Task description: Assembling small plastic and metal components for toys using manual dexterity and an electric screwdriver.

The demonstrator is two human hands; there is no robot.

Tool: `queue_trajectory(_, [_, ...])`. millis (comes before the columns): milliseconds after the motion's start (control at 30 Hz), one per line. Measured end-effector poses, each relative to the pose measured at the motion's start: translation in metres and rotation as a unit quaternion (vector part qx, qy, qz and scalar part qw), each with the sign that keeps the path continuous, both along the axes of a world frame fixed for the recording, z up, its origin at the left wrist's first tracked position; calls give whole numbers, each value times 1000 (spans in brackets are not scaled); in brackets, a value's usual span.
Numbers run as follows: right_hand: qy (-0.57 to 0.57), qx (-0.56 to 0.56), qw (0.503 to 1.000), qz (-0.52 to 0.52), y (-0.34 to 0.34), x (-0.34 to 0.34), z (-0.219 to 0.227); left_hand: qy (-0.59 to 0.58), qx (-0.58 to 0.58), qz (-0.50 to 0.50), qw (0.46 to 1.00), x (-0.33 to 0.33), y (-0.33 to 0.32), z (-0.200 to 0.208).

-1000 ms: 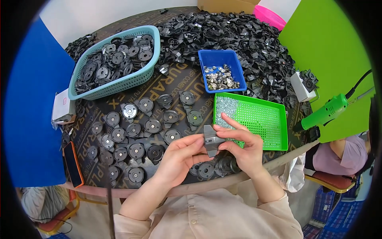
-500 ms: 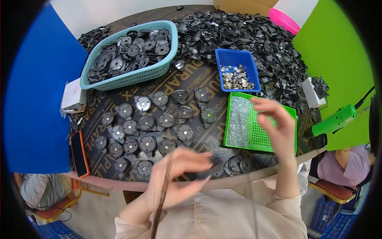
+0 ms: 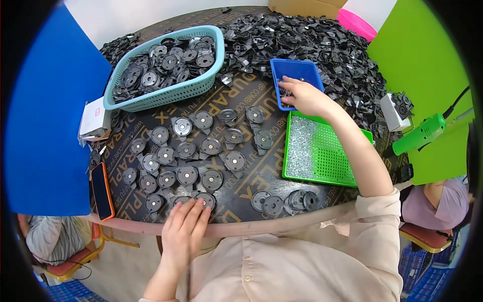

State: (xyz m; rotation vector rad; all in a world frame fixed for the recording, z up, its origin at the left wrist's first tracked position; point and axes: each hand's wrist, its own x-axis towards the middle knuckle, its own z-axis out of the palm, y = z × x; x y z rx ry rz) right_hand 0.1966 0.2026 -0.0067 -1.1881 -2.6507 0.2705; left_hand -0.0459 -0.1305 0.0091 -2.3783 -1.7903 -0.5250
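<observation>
At the near edge of the table, my left hand (image 3: 185,221) lies with its fingers stretched over a black round disc part (image 3: 205,199). Those fingers partly cover a second disc beside it. My right hand (image 3: 302,95) reaches into the blue tray (image 3: 313,75), fingers apart over small metal pieces (image 3: 286,93), mostly hidden beneath it. Rows of black disc parts with silvery centres (image 3: 186,175) spread across the table left of centre. Two loose discs (image 3: 273,205) and a small stack of discs (image 3: 302,200) sit near the front edge.
A light-blue basket (image 3: 166,100) of black discs stands far left, beside a heap of black parts (image 3: 302,38). A green tray (image 3: 337,168) holds small silvery screws (image 3: 302,146). An orange-edged phone (image 3: 102,191) lies left; a green power screwdriver (image 3: 420,133) hangs right.
My left hand has moved left from mid-table, and the dark part it held is no longer in it. My right hand has moved from over the green tray into the blue tray.
</observation>
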Motion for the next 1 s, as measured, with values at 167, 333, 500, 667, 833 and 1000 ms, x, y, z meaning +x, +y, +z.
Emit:
queue_trajectory(167, [-49, -82, 995, -22, 0, 1, 22, -35, 6, -14, 999, 13, 2, 9])
queue_trajectory(333, [64, -88, 993, -42, -2, 2, 24, -173, -7, -114, 978, 68, 40, -5])
queue_trajectory(500, [110, -53, 988, -97, -1, 1, 23, -184, -115, -82, 973, 91, 63, -3])
queue_trajectory(667, [172, -85, 976, -108, 6, 15, 26, -244, -147, -89, 954, 84, 71, 15])
queue_trajectory(833, [191, -105, 965, -149, -2, 26, 44, -511, -264, 28, 818, 77, 92, 50])
queue_trajectory(1000, [351, -184, 907, -139, -60, 23, 73, -758, -267, -84, 589, 71, 110, 27])
